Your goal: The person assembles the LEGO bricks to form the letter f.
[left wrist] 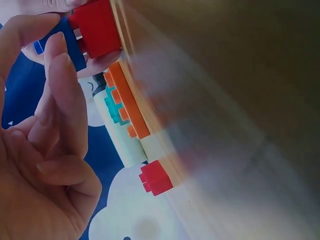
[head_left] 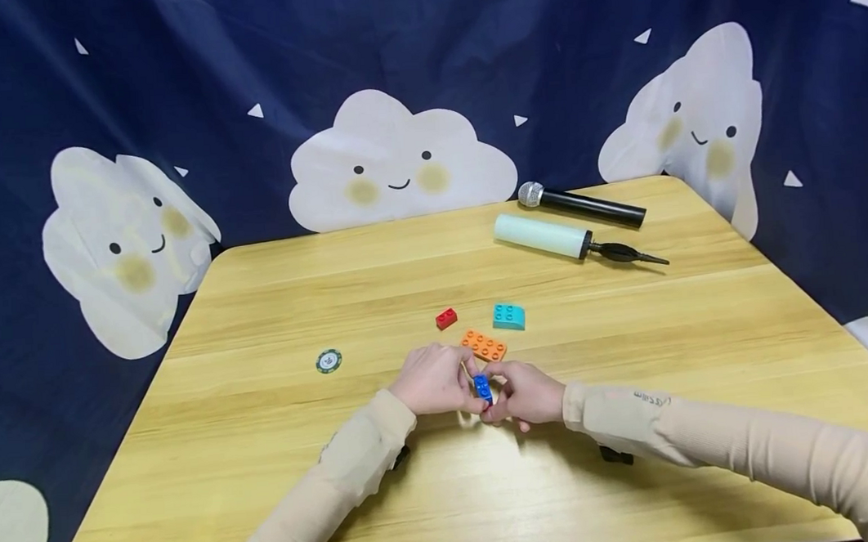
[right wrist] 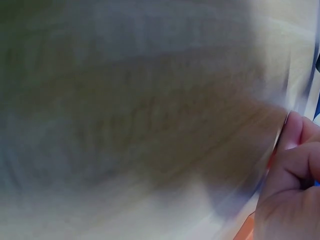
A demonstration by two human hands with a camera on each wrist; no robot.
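Note:
Near the table's middle, my left hand [head_left: 434,379] pinches a small blue toy brick [head_left: 482,387] between thumb and fingers. Directly below it, in the left wrist view, a red brick [left wrist: 100,27] stands on the tabletop, with some of its studs showing in a narrow gap under the blue brick. Fingers of my right hand [head_left: 530,393] hold the red brick from its sides. Whether the two bricks are locked together I cannot tell. Just beyond the hands lie an orange brick [head_left: 484,345], another small red brick [head_left: 446,318] and a teal brick with a curved end [head_left: 508,316].
A poker chip [head_left: 328,361] lies to the left on the wooden table [head_left: 274,312]. At the back right are a pale green hand pump [head_left: 543,235] with a black nozzle and a black microphone [head_left: 593,206]. A dark blue cloud-print curtain [head_left: 245,35] hangs behind.

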